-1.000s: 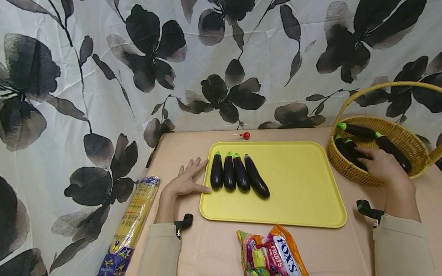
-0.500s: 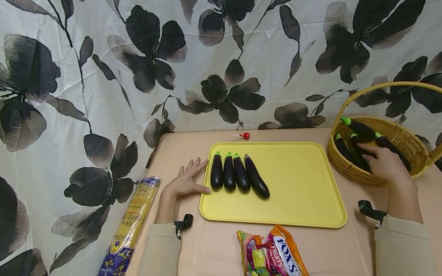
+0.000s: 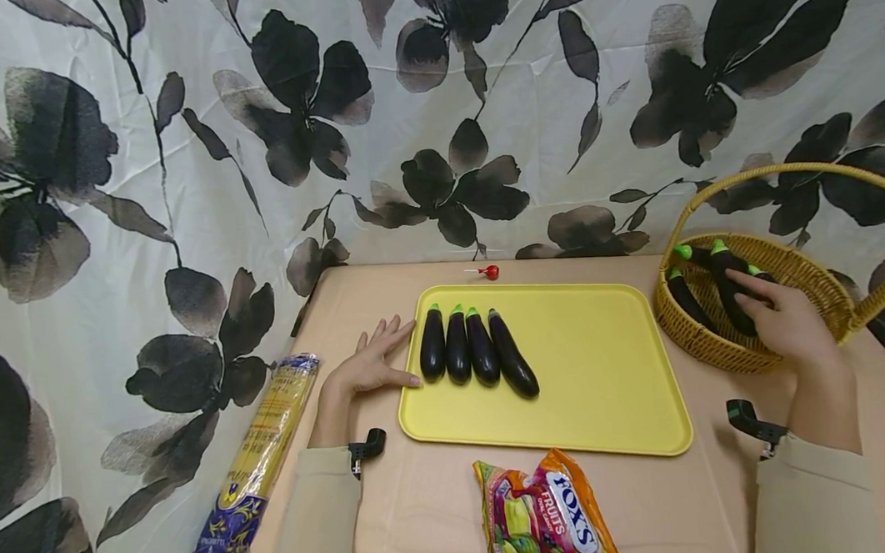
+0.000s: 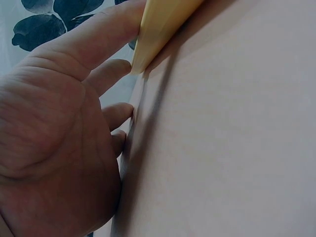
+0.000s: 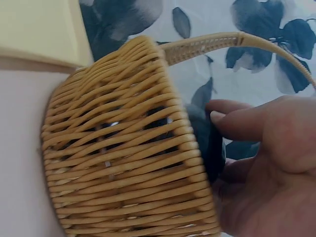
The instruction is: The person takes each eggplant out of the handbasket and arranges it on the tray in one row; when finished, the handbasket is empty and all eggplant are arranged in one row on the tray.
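Note:
My left hand (image 3: 368, 368) lies with straight, spread fingers at the left edge of the yellow tray (image 3: 605, 368); in the left wrist view the fingers touch the tray's rim (image 4: 160, 29). Four-in-a-row is avoided here: several dark eggplants (image 3: 457, 347) lie side by side on the tray's left half. Over the wicker basket (image 3: 705, 359) at the right, my right hand (image 3: 794, 329) grips an eggplant (image 3: 730, 295) between thumb and fingers. The right wrist view shows that eggplant (image 5: 212, 148) at the basket's rim. Other eggplants (image 3: 687, 301) lie in the basket, partly hidden.
An orange candy bag (image 3: 549, 517) lies in front of the tray. A spaghetti packet (image 3: 260, 461) lies along the table's left edge. Behind the tray is a small red object (image 3: 491, 271). The basket's tall handle (image 3: 790, 168) arches above it; a floral cloth hangs behind.
My right hand has moved a little to the right and lifted an eggplant from among the others in the basket. The left hand stays at the tray.

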Motion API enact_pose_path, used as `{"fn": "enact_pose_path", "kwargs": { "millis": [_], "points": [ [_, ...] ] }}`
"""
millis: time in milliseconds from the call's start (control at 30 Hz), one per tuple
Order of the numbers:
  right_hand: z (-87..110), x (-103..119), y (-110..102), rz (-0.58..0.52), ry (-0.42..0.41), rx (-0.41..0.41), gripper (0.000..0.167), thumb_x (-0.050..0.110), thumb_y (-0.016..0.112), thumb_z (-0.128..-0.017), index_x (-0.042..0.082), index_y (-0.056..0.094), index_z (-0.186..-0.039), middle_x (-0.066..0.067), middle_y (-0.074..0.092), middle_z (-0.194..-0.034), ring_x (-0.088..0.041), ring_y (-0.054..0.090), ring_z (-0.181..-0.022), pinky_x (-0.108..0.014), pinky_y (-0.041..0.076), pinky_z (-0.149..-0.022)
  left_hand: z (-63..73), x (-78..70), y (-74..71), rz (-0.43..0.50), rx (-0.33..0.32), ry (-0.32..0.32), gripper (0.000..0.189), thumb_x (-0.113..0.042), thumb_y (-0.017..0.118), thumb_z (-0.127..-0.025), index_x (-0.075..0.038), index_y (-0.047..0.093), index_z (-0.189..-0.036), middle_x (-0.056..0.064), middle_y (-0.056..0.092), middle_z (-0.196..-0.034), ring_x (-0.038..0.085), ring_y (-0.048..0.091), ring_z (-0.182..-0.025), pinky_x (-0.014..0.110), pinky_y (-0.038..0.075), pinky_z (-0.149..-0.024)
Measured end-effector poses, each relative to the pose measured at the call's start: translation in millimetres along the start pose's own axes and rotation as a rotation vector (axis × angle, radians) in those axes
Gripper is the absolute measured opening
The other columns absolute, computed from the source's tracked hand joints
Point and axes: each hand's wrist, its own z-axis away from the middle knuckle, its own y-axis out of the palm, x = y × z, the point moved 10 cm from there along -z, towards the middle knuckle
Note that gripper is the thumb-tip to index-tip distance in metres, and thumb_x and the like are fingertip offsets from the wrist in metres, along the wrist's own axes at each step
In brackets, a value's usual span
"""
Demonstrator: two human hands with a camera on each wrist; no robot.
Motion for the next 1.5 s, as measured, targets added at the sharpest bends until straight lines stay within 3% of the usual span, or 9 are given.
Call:
{"fn": "enact_pose_path", "kwargs": {
  "millis": [133,200,367,500,733,900,1067,1300,1500],
  "points": [
    [6.0,5,-7,-0.074,-0.004,-0.024,0.053,0.042,0.035,-0.113,0.034,0.028,-0.165,-0.01,0.044,-0.077,-0.021,0.037,-0.046,-0.035,0.04,-0.044,0.1,-0.5,-0.2,0.001,-0.001,0.002,0.115,-0.054,0.089,-0.075,-0.029,0.026,-0.167,0.012,0.003,-0.176,0.034,-0.011,-0.163,0.06,-0.017,-0.126],
    [8.2,8,-11,-0.105,-0.011,-0.031,0.052,0.042,0.037,-0.113,0.039,0.029,-0.163,-0.007,0.044,-0.077,-0.022,0.037,-0.046,-0.036,0.039,-0.044,0.3,-0.6,-0.1,-0.003,-0.001,0.003,0.114,-0.054,0.089,-0.075,-0.029,0.025,-0.167,0.012,0.003,-0.176,0.034,-0.011,-0.163,0.06,-0.017,-0.126],
    [10.8,14,-14,-0.17,-0.03,-0.03,0.051,0.041,0.041,-0.112,0.039,0.032,-0.162,-0.018,0.051,-0.129,-0.012,0.046,-0.07,-0.026,0.042,-0.055,0.9,-1.1,-0.7,-0.009,-0.007,0.01,0.114,-0.054,0.089,-0.075,-0.028,0.026,-0.167,0.013,0.004,-0.176,0.035,-0.01,-0.163,0.061,-0.017,-0.126],
    [10.5,17,-13,-0.249,-0.04,-0.01,0.053,0.041,0.046,-0.11,0.036,0.035,-0.162,-0.007,0.042,-0.153,0.003,0.048,-0.095,-0.011,0.046,-0.068,0.6,-0.5,-0.4,-0.007,-0.007,0.013,0.114,-0.054,0.089,-0.076,-0.028,0.026,-0.167,0.013,0.004,-0.176,0.035,-0.01,-0.163,0.061,-0.017,-0.126],
    [12.9,26,-12,-0.367,-0.093,0.049,0.055,0.033,0.051,-0.109,0.03,0.038,-0.162,0.02,0.047,-0.135,0.004,0.052,-0.095,-0.015,0.049,-0.067,0.3,1.1,0.1,-0.009,-0.006,0.011,0.114,-0.054,0.089,-0.076,-0.029,0.025,-0.167,0.012,0.003,-0.176,0.035,-0.01,-0.163,0.061,-0.017,-0.126],
    [17.8,41,-10,-0.362,-0.184,0.103,0.053,0.025,0.049,-0.111,0.021,0.038,-0.163,0.013,0.044,-0.147,0.011,0.056,-0.104,-0.01,0.054,-0.077,0.3,0.8,-0.1,-0.005,-0.005,0.009,0.114,-0.054,0.089,-0.076,-0.029,0.026,-0.167,0.012,0.003,-0.176,0.035,-0.01,-0.162,0.06,-0.017,-0.126],
    [21.0,57,-5,-0.346,-0.246,0.14,0.05,0.02,0.048,-0.111,0.016,0.041,-0.161,0.016,0.046,-0.141,0.003,0.057,-0.104,-0.014,0.055,-0.076,-0.1,1.5,0.3,-0.001,-0.005,0.006,0.114,-0.053,0.089,-0.076,-0.029,0.026,-0.167,0.012,0.003,-0.176,0.035,-0.011,-0.162,0.06,-0.017,-0.126],
    [18.6,77,11,-0.291,-0.312,0.176,0.05,0.02,0.049,-0.111,0.019,0.043,-0.16,0.007,0.046,-0.151,0.0,0.051,-0.11,-0.011,0.051,-0.078,0.4,1.5,1.2,-0.003,-0.004,0.005,0.114,-0.054,0.089,-0.076,-0.028,0.026,-0.167,0.012,0.003,-0.176,0.035,-0.011,-0.162,0.06,-0.017,-0.126],
    [11.4,94,32,-0.29,-0.308,0.2,0.049,0.026,0.052,-0.11,0.025,0.046,-0.159,-0.003,0.049,-0.121,-0.015,0.048,-0.084,-0.029,0.045,-0.06,0.8,-1.0,1.2,-0.004,-0.003,0.01,0.114,-0.054,0.089,-0.076,-0.028,0.025,-0.167,0.012,0.003,-0.176,0.035,-0.01,-0.162,0.061,-0.017,-0.126]
  ]
}}
